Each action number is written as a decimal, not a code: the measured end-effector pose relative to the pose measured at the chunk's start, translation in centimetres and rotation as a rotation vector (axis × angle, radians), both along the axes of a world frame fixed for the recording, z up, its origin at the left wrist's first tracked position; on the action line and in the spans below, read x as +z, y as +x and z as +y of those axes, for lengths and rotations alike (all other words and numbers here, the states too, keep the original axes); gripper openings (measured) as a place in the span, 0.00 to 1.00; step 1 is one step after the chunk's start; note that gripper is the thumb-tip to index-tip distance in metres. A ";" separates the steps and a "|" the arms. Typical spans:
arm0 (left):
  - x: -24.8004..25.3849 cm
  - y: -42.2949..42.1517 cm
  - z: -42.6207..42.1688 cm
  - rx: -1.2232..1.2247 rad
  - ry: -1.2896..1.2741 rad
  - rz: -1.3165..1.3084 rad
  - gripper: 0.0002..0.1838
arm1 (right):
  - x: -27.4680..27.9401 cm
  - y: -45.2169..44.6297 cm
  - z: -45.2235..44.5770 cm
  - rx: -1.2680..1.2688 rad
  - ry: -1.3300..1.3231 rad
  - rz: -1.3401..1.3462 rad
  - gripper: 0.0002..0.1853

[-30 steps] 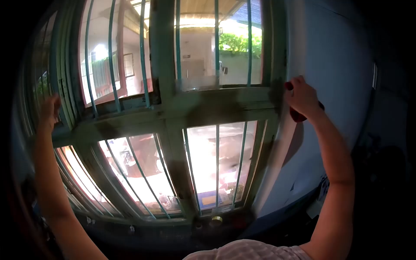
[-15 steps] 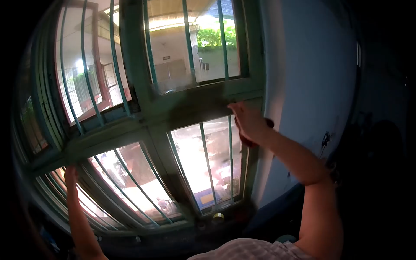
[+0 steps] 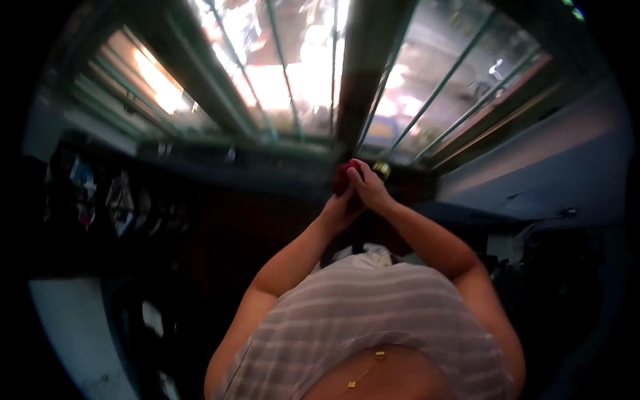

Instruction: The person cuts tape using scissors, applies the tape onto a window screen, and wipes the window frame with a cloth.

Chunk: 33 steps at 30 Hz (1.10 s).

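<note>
In front of my body, my left hand (image 3: 339, 208) and my right hand (image 3: 370, 188) meet around a bunched dark red cloth (image 3: 343, 177). Both hands look closed on it, the right one lying over its right side. Blur and shadow hide most of the left fingers. Just beyond my right hand, a small round thing with a yellow band (image 3: 381, 169) stands by the window sill; its kind is not clear.
A green-framed window with metal bars (image 3: 283, 73) spans the view ahead, bright outside. Its dark sill (image 3: 220, 160) runs below. A pale blue wall (image 3: 553, 160) is at right. Dim, unclear items (image 3: 120, 203) hang or stand at left, above a pale panel (image 3: 77, 327).
The view has tilted down. My right hand has come down from the window frame with the red cloth, and my left hand has left the left-hand window frame to join it.
</note>
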<state>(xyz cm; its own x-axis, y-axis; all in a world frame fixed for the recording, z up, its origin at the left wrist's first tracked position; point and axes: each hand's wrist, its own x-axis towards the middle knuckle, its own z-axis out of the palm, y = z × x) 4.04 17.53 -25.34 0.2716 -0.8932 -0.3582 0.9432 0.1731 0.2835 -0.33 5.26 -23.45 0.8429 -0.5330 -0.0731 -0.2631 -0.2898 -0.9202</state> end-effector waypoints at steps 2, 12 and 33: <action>-4.0 0.2 1.5 0.044 0.053 0.056 0.22 | -2.6 -1.0 1.2 0.038 -0.121 0.237 0.34; -19.0 13.0 5.1 0.362 0.987 0.080 0.23 | -17.6 -9.6 -2.8 0.214 -0.147 0.810 0.11; -35.8 13.6 -4.9 0.244 1.181 -0.775 0.13 | -31.2 -3.1 -16.0 -0.643 -0.211 0.546 0.29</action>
